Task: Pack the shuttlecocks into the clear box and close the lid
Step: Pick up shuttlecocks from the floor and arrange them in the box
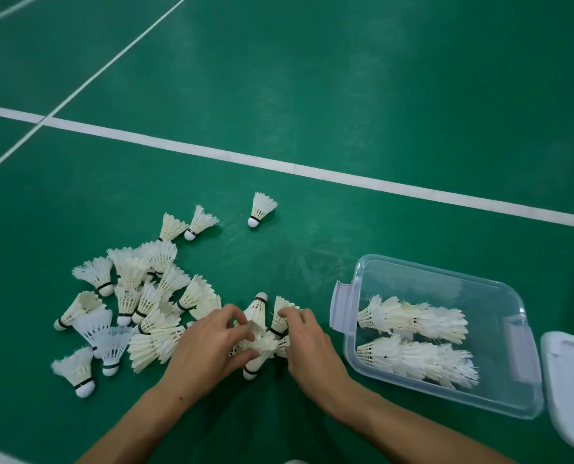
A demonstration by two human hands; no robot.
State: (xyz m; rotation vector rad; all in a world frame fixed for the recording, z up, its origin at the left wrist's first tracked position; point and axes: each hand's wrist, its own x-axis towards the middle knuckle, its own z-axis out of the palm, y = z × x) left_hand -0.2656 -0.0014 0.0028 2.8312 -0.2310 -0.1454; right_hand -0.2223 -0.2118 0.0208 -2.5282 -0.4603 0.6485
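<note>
A loose heap of white feather shuttlecocks (145,296) lies on the green floor at the left. My left hand (208,346) and my right hand (307,343) meet over a small cluster of shuttlecocks (260,333), each pinching feathers there. The clear box (446,279) stands open at the right, with two nested rows of shuttlecocks (416,336) lying inside. Its white lid (573,390) lies on the floor beyond the box's right side. One shuttlecock (261,209) lies alone farther out.
White court lines (312,170) cross the green floor beyond the heap. Two plastic shuttlecocks (106,336) lie at the pile's near left. The box has lilac latches (344,306) on its short ends.
</note>
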